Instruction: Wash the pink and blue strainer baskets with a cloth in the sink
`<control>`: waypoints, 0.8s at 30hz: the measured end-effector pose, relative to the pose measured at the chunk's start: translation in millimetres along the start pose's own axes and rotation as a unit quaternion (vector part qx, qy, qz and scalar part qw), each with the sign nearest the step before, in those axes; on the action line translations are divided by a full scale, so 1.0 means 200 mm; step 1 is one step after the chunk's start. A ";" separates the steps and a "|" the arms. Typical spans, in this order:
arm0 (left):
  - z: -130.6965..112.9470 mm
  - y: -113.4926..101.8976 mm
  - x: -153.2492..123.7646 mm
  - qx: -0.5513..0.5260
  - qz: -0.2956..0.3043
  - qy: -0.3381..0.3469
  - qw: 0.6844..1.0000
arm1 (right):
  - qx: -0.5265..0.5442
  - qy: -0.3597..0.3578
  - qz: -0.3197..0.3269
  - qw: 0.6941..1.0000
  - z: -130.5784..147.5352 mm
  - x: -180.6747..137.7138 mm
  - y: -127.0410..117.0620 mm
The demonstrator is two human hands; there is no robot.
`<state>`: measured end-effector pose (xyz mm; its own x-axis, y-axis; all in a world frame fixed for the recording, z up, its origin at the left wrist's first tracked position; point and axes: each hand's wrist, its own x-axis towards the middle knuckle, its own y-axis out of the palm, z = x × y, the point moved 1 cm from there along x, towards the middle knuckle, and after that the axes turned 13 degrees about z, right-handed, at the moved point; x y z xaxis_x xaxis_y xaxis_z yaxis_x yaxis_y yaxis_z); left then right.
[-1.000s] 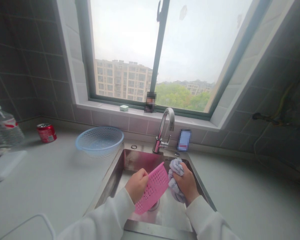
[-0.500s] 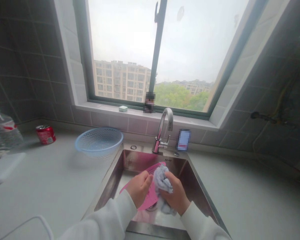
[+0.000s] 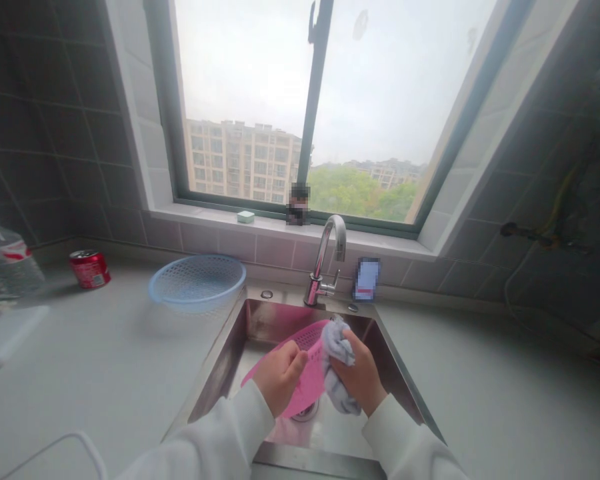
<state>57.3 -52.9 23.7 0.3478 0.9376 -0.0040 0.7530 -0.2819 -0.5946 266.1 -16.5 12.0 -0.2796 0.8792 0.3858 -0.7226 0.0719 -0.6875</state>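
A pink plastic basket (image 3: 306, 388), with holes along its far side, is held tilted inside the steel sink (image 3: 405, 390). My left hand (image 3: 281, 375) is closed on the basket, its thumb on the near side. In my right hand (image 3: 361, 375) is a bunched pale grey cloth (image 3: 337, 343), pressed at the basket's right edge. One end of the cloth hangs below the fingers. Part of the drain (image 3: 306, 410) shows beneath the basket.
The tap (image 3: 336, 233) rises behind the sink, a blurred phone (image 3: 367, 280) right of it. On the left counter stand a blue basket (image 3: 197, 303), a red can (image 3: 90, 269) and a plastic bottle (image 3: 7, 260). A small green block (image 3: 245, 217) lies on the sill.
My right hand and the cloth have shifted right, from over the pink basket's face to its right edge. More of the basket shows now. My left hand has hardly moved.
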 end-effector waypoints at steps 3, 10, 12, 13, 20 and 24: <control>-0.02 -0.01 -0.01 -0.001 0.004 -0.004 1.000 | -0.028 0.072 -0.023 0.997 -0.12 0.06 -0.09; 0.00 0.00 0.03 -0.080 0.091 0.083 0.989 | -0.030 0.082 -0.008 0.996 -0.16 0.05 -0.10; 0.04 0.01 0.04 -0.110 0.126 0.071 0.983 | -0.011 0.075 -0.022 0.997 -0.16 0.06 -0.11; 0.06 0.02 0.05 -0.119 0.142 0.053 0.981 | -0.006 0.071 -0.031 0.997 -0.16 0.06 -0.12; 0.03 0.02 0.04 -0.080 0.079 0.024 0.993 | 0.014 -0.019 -0.061 0.998 -0.02 -0.01 -0.05; -0.01 0.00 0.01 0.006 0.008 -0.023 1.000 | -0.019 -0.143 0.058 0.988 0.12 -0.08 0.07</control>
<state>59.3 -50.9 25.9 0.3332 0.9416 -0.0496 0.7406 -0.2939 -0.6043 246.0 -41.3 10.6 -0.5312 0.7133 0.4573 -0.6521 0.0004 -0.7581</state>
